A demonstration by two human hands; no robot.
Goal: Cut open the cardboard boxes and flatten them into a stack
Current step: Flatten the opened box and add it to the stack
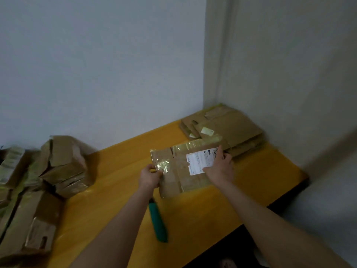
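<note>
Yellow table (193, 219) in a white-walled corner. Just nearer than the flattened box (179, 171): green cutter (157, 221). L hand (149, 176) grips box's left edge, fingers curled round. R hand (220, 169) on label end, thumb + finger spread; grip can't tell. Well left of box: unopened boxes (63, 163). Just beyond: flat stack (228, 128).

White shipping label (200, 160) on flattened box (173, 180), print too blurred to read

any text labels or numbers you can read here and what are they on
White shipping label on the flattened box: printed lines and a barcode, too blurred to read.
Pale sticker on the stack of flattened boxes: too small to read.
No other text can be made out.
</note>
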